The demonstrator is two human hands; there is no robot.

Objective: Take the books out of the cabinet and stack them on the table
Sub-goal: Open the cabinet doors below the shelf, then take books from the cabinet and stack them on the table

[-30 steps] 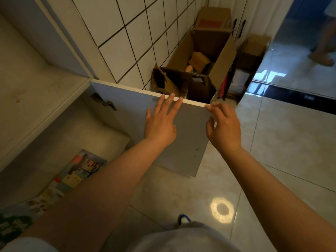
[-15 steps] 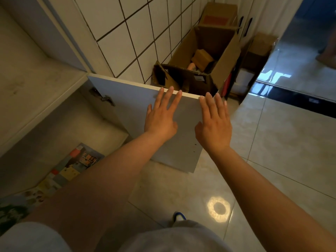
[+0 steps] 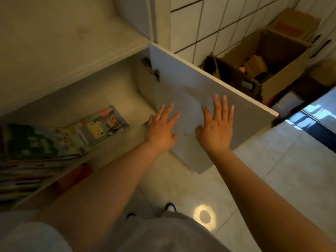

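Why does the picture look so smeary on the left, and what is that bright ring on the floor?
Head view: the colourful books in the white cabinet blur toward the left edge, probably from head motion; the ring is lamp glare on the glossy pale floor tiles; the wide lens bends the grey cabinet door and both forearms.

This looks like a room in a home, likely a hallway or utility corner. A low white built-in cabinet [image 3: 76, 51] with an open grey hinged door [image 3: 190, 99] stands against a wall of square white ceramic tiles with dark grout [image 3: 209, 24]. Just beyond the door, against that wall, sits an open brown cardboard box [image 3: 283, 75] holding odds and ends. In front of the cabinet spreads a glossy pale tiled floor [image 3: 272, 170] reflecting a round ceiling light.
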